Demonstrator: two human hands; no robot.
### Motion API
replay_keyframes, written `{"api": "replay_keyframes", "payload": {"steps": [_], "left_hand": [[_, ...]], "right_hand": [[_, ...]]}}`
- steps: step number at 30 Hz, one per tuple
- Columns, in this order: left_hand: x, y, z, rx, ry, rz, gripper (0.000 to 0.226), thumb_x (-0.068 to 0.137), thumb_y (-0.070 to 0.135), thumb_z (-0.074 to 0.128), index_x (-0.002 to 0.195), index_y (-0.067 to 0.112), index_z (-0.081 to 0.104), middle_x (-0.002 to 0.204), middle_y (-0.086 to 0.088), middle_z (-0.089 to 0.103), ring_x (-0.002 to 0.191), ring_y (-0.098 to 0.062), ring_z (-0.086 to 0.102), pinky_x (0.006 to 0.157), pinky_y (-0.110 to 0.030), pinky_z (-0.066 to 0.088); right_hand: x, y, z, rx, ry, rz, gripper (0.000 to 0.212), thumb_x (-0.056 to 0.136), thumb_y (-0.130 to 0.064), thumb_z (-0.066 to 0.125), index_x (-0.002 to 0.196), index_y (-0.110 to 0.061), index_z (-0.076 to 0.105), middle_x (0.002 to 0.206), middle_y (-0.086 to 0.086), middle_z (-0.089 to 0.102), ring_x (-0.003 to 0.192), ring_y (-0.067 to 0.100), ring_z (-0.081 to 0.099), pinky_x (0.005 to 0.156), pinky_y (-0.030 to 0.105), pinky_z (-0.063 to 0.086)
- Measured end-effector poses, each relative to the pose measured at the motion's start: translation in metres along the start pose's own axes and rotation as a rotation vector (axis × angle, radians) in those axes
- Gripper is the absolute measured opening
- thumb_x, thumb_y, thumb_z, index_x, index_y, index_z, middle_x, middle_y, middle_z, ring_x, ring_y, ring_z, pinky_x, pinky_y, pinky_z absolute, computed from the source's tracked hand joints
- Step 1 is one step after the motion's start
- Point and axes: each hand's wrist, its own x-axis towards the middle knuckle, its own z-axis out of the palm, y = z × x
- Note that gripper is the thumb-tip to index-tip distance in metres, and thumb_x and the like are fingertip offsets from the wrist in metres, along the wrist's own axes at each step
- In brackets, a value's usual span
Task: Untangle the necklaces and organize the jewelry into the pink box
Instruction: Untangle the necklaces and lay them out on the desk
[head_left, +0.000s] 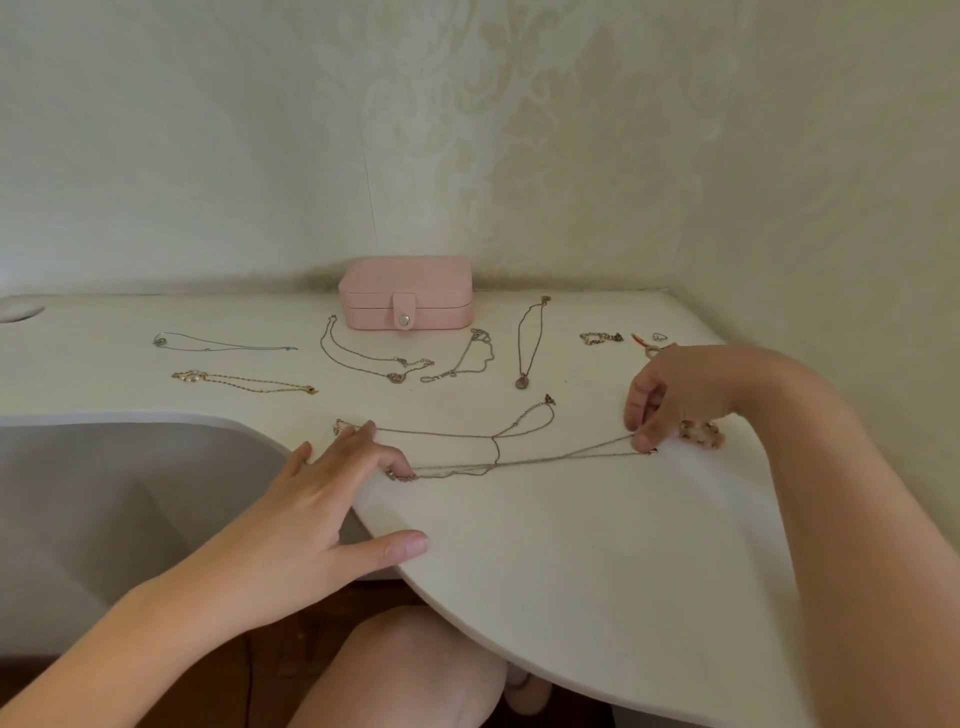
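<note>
Head view shows my left hand (322, 499) spread flat, its fingertips pinning one end of the tangled necklaces (496, 452) to the desk (571, 545) so it cannot slide. My right hand (670, 395) pinches the other end and holds the chains taut between both hands, I judge to expose the crossing. Beyond the hands, separate necklaces (522, 383) lie spread apart. The pink box (405, 293) sits shut farther back.
</note>
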Motion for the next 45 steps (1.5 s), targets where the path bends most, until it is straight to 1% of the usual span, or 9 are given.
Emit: {"api": "replay_keyframes", "payload": {"steps": [4, 9, 14, 18, 22, 27, 32, 39, 45], "left_hand": [[0.001, 0.0, 0.002, 0.063, 0.063, -0.062, 0.078, 0.061, 0.093, 0.016, 0.129, 0.056, 0.013, 0.157, 0.01, 0.008, 0.139, 0.003, -0.001, 0.118, -0.03, 0.003], [-0.004, 0.003, -0.003, 0.152, 0.066, -0.165, 0.111, 0.055, 0.093, 0.004, 0.148, 0.034, -0.008, 0.159, 0.007, -0.005, 0.144, -0.004, 0.0, 0.114, -0.026, 0.015], [-0.001, 0.016, -0.011, 0.347, 0.038, -0.24, 0.12, 0.055, 0.087, -0.01, 0.151, 0.017, 0.001, 0.16, -0.002, 0.001, 0.146, -0.013, 0.007, 0.114, -0.025, 0.015], [-0.005, 0.026, -0.011, 0.456, 0.08, -0.266, 0.106, 0.071, 0.084, -0.004, 0.148, 0.015, 0.02, 0.154, -0.004, 0.026, 0.143, -0.016, 0.023, 0.109, -0.026, 0.029], [-0.012, 0.024, -0.013, 0.558, 0.339, -0.105, 0.079, 0.082, 0.071, 0.022, 0.111, 0.014, 0.068, 0.087, -0.001, 0.071, 0.093, -0.021, 0.066, 0.061, -0.026, 0.048], [0.013, 0.021, -0.011, 0.17, 0.349, 0.161, 0.027, 0.096, 0.031, 0.048, 0.117, 0.021, 0.064, 0.111, 0.008, 0.064, 0.106, -0.01, 0.058, 0.082, -0.014, 0.037], [0.066, 0.018, 0.005, -0.175, 0.146, 0.288, 0.034, 0.094, 0.001, 0.05, 0.116, 0.021, 0.066, 0.118, 0.014, 0.064, 0.111, 0.005, 0.054, 0.096, -0.014, 0.04], [0.083, 0.017, 0.01, -0.15, -0.063, 0.322, 0.039, 0.101, 0.019, 0.041, 0.136, 0.034, 0.046, 0.142, 0.022, 0.039, 0.136, 0.003, 0.028, 0.113, -0.019, 0.02], [0.084, 0.009, 0.007, -0.005, -0.131, 0.264, 0.048, 0.101, 0.04, 0.03, 0.148, 0.036, 0.02, 0.153, 0.023, 0.012, 0.142, 0.003, 0.003, 0.116, -0.022, 0.001]], "right_hand": [[-0.002, -0.002, -0.002, -0.081, -0.059, 0.035, 0.014, 0.076, -0.014, 0.077, 0.083, -0.018, 0.066, 0.058, -0.006, 0.06, 0.034, -0.002, 0.048, 0.054, 0.018, 0.039], [-0.004, 0.01, -0.007, -0.148, -0.107, 0.105, 0.02, 0.072, -0.009, 0.079, 0.079, -0.019, 0.064, 0.081, 0.009, 0.063, 0.057, 0.014, 0.054, 0.052, 0.017, 0.044], [-0.006, 0.009, -0.007, -0.22, -0.123, 0.159, 0.019, 0.073, -0.011, 0.078, 0.08, -0.018, 0.062, 0.062, 0.002, 0.054, 0.054, 0.013, 0.047, 0.044, 0.015, 0.036], [-0.008, 0.006, -0.007, -0.322, -0.103, 0.216, 0.017, 0.074, -0.01, 0.076, 0.082, -0.018, 0.064, 0.053, -0.002, 0.05, 0.049, 0.012, 0.043, 0.044, 0.016, 0.035], [-0.011, 0.005, -0.009, -0.427, -0.114, 0.257, 0.018, 0.075, -0.005, 0.072, 0.086, -0.018, 0.064, 0.05, -0.006, 0.051, 0.05, 0.009, 0.046, 0.047, 0.017, 0.035], [-0.014, -0.002, -0.006, -0.359, -0.123, 0.11, 0.016, 0.075, -0.005, 0.069, 0.089, -0.013, 0.066, 0.047, -0.006, 0.056, 0.033, 0.004, 0.044, 0.045, 0.017, 0.034], [-0.021, -0.022, 0.011, 0.104, 0.006, -0.203, 0.005, 0.081, -0.013, 0.069, 0.082, -0.018, 0.067, 0.067, -0.004, 0.067, 0.052, 0.006, 0.058, 0.055, 0.015, 0.044], [-0.044, -0.045, 0.088, 0.188, 0.447, -0.393, 0.02, 0.089, -0.013, 0.058, 0.103, -0.024, 0.067, 0.103, -0.01, 0.062, 0.093, 0.002, 0.057, 0.077, 0.007, 0.04], [-0.073, -0.044, 0.126, -0.032, 0.33, -0.222, 0.049, 0.1, -0.046, 0.024, 0.148, -0.041, 0.013, 0.157, -0.018, 0.003, 0.145, 0.007, -0.003, 0.113, 0.021, -0.006]]}}
